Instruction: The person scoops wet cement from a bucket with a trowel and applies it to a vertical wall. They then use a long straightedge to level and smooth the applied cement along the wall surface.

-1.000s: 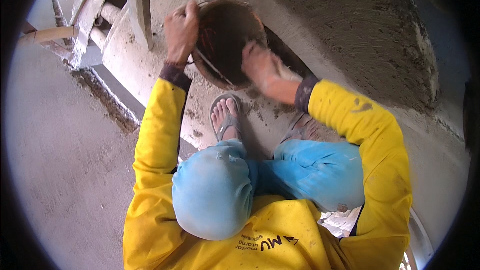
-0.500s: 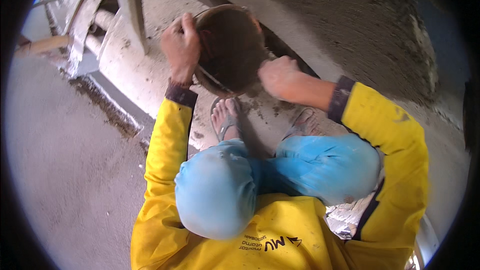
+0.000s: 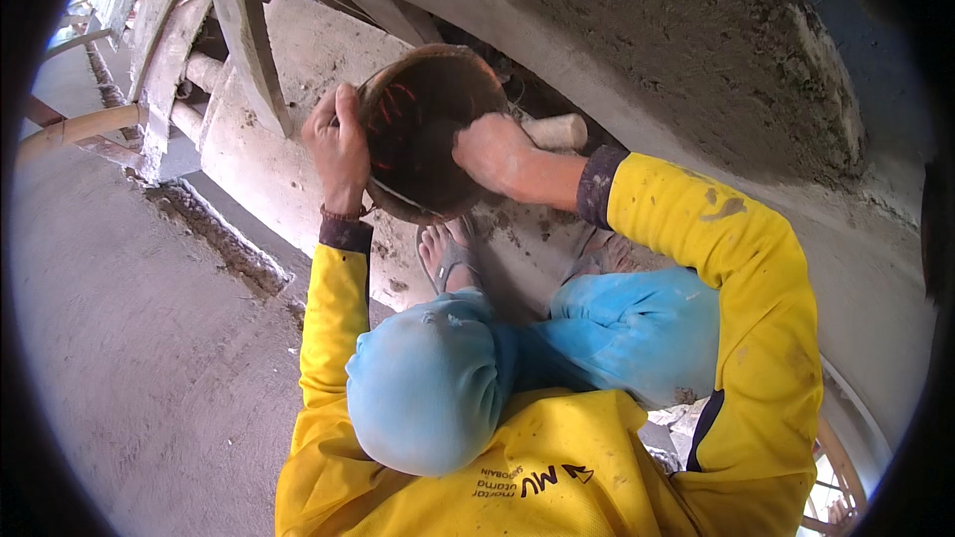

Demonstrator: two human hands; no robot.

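A dark round bucket [image 3: 423, 189] tilts its open mouth towards me above a dusty plank. Reddish streaks show on its inner wall. My left hand [image 3: 336, 144] is closed on the bucket's left rim, thumb upward. Over the right part of the mouth, my right hand [image 3: 494, 154] is curled into a fist; what it holds, if anything, is hidden. A pale cylindrical piece [image 3: 557, 132] with a rounded end pokes out just beyond that hand. Whether the hand touches it, I cannot tell.
My sandalled feet [image 3: 448, 257] rest on the mortar-spattered plank [image 3: 288, 50]. An upright board [image 3: 247, 30] stands at the far left, near a bamboo pole [image 3: 85, 129]. Rough dark mortar [image 3: 686, 50] covers part of the wall on the right. A grey surface [image 3: 149, 338] lies to the left.
My right hand has moved left, from beside the bucket's right rim to over its mouth. The bucket and my left hand have shifted slightly left and lower in view. The pale cylindrical piece now shows.
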